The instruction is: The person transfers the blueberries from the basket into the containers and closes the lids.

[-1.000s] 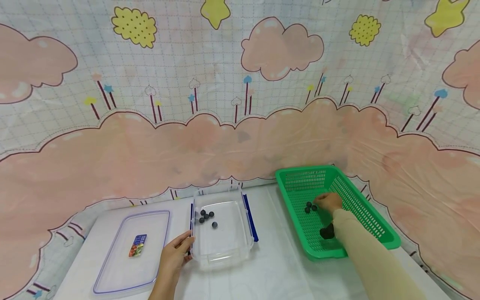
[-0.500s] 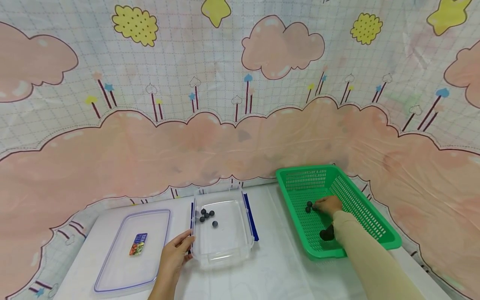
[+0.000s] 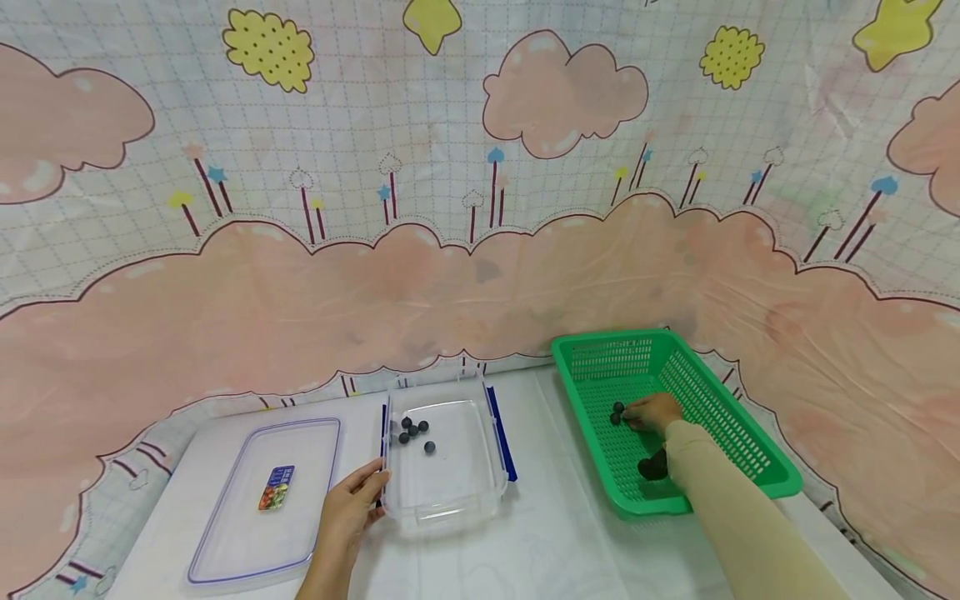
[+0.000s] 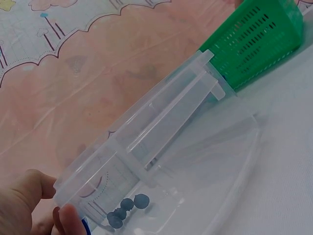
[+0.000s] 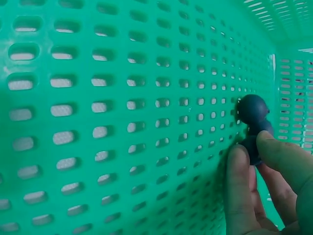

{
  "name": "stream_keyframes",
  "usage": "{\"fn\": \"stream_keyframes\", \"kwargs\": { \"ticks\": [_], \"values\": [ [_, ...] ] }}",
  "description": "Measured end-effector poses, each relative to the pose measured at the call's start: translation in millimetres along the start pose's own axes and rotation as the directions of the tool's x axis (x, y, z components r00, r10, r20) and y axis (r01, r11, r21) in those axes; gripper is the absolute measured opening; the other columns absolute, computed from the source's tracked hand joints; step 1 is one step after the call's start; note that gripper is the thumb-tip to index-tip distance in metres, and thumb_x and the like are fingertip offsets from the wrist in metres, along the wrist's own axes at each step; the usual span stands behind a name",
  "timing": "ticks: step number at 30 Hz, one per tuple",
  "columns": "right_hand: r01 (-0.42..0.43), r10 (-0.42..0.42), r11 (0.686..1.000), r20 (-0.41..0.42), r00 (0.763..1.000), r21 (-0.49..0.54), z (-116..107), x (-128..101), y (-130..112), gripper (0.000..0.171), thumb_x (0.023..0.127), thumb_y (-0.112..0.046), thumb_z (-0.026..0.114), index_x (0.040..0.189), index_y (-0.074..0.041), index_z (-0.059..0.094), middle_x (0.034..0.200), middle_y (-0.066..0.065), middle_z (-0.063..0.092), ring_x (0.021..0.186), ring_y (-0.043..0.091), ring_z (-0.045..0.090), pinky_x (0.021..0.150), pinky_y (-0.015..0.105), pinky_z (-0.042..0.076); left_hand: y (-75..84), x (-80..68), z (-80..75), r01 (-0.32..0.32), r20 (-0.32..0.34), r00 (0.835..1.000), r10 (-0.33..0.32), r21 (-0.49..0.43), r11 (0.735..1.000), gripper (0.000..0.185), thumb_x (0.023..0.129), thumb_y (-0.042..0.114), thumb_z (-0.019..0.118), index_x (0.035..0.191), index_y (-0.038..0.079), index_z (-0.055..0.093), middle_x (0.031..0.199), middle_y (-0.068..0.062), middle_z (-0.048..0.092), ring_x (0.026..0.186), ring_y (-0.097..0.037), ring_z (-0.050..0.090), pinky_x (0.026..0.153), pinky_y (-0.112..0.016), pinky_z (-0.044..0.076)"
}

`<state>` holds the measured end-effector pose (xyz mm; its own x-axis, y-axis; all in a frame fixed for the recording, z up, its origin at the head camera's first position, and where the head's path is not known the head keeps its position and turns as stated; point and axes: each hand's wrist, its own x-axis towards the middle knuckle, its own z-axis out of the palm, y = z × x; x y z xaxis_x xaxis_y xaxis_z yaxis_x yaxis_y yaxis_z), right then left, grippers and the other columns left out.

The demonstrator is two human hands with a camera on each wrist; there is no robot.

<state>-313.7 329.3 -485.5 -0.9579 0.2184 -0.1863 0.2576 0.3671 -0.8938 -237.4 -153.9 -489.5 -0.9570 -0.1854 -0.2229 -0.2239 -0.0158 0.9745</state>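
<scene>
My right hand [image 3: 636, 416] reaches into the green basket [image 3: 723, 427] and pinches a dark blue ball [image 5: 252, 145] between thumb and fingers [image 5: 238, 182] on the basket floor. A second ball [image 5: 252, 109] touches the pinched one, and two balls [image 3: 616, 413] show just left of the hand in the head view. My left hand [image 3: 369, 490] grips the near left corner of a clear plastic container [image 3: 450, 493]; the thumb [image 4: 32, 183] lies outside the rim and a fingertip [image 4: 68, 218] curls over it. Several dark balls [image 3: 413, 432] lie in the container's far left part.
The container's clear lid [image 3: 247, 533], bearing a small sticker, lies flat to the left. A dark lump [image 3: 651, 467] sits in the basket beside my right sleeve. Blue latches [image 3: 501, 446] hang on the container's side. A cartoon-printed cloth covers the wall and table.
My right hand's fingers have closed over one of the balls in the basket, hiding it. The left hand and container have not moved.
</scene>
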Motion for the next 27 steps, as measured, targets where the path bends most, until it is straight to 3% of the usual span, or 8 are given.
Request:
{"fn": "stream_keyframes", "kwargs": {
  "ticks": [8,11,19,23,27],
  "values": [
    [-0.040,0.038,0.991,0.018,0.999,0.128,-3,-6,-8,0.030,0.089,0.007,0.062,0.113,0.025,0.057,0.089,0.019,0.072,0.071,0.013,0.070,0.073,0.030,0.061,0.5,0.6,0.6,-0.003,-0.004,1.000,0.003,0.001,1.000,0.048,0.093,0.017,0.067,0.135,-0.003,0.056,0.084,0.006,0.055,0.080,-0.012,0.049,0.059,-0.020,0.052],
    [-0.046,0.043,0.987,0.025,0.999,0.157,-5,-5,-7,0.031,0.090,0.009,0.060,0.115,0.026,0.055,0.089,0.018,0.072,0.071,0.013,0.069,0.074,0.030,0.061,0.5,1.2,1.0,-0.004,-0.008,1.000,0.004,-0.001,1.000,0.047,0.093,0.015,0.066,0.135,-0.003,0.056,0.083,0.006,0.055,0.079,-0.011,0.050,0.058,-0.020,0.052],
    [-0.044,0.041,0.986,0.028,0.999,0.161,-10,-8,-10,0.029,0.090,0.008,0.060,0.113,0.026,0.057,0.081,0.009,0.070,0.070,0.011,0.068,0.074,0.030,0.061,0.6,1.5,0.5,0.002,-0.006,1.000,-0.002,0.005,1.000,0.049,0.092,0.017,0.067,0.135,-0.003,0.056,0.083,0.006,0.054,0.078,-0.010,0.050,0.059,-0.020,0.052],
    [-0.019,0.010,0.986,0.054,0.998,0.166,-13,-7,-10,0.025,0.088,0.002,0.067,0.106,0.019,0.065,0.080,0.012,0.070,0.069,0.011,0.068,0.073,0.030,0.061,1.2,1.3,0.4,0.005,-0.002,1.000,-0.005,0.006,1.000,0.048,0.092,0.017,0.067,0.135,-0.002,0.056,0.083,0.006,0.054,0.079,-0.010,0.050,0.059,-0.019,0.052],
    [0.002,-0.013,0.991,0.074,0.997,0.137,-13,-8,-13,0.028,0.089,-0.003,0.068,0.108,0.016,0.066,0.089,0.018,0.071,0.073,0.012,0.069,0.075,0.030,0.060,1.7,1.1,0.5,0.003,-0.002,1.000,-0.003,0.001,1.000,0.048,0.092,0.016,0.067,0.135,-0.002,0.056,0.083,0.007,0.055,0.079,-0.010,0.050,0.059,-0.019,0.052]
  ]
}}
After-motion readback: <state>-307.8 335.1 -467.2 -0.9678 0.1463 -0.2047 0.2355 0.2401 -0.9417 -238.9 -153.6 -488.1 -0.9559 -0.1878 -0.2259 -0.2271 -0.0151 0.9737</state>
